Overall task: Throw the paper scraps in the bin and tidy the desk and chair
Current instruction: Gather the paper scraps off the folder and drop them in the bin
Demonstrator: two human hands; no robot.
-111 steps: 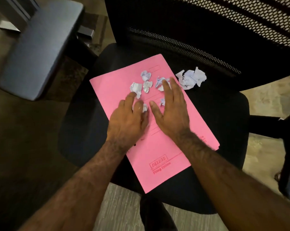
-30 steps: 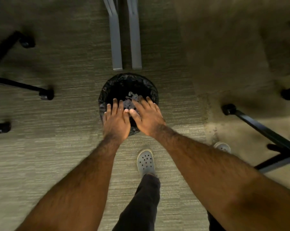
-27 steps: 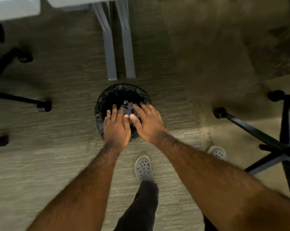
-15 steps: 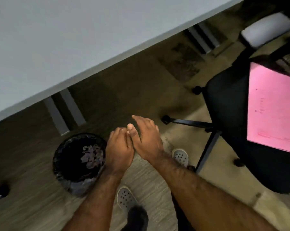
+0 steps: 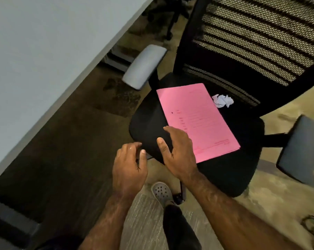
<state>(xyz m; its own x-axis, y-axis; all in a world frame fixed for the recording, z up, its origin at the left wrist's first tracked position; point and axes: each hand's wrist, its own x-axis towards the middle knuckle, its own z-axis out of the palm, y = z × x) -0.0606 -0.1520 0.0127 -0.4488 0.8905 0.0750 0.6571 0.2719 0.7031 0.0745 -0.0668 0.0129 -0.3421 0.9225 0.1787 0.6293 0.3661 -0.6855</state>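
Where the black fabric chair seat (image 5: pixel 233 159) carries one flat pink folder (image 5: pixel 197 120), a single crumpled white paper scrap (image 5: pixel 223 100) lies beside it; left hand (image 5: pixel 129 168) and right hand (image 5: pixel 179 152) hover unclenched, holding nothing.

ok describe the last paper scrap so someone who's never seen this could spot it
Find the black office chair beside the grey desk. A pink folder lies on its seat; just past the folder's far right corner, by the mesh backrest, sits the crumpled paper ball, the only white, wrinkled thing there.
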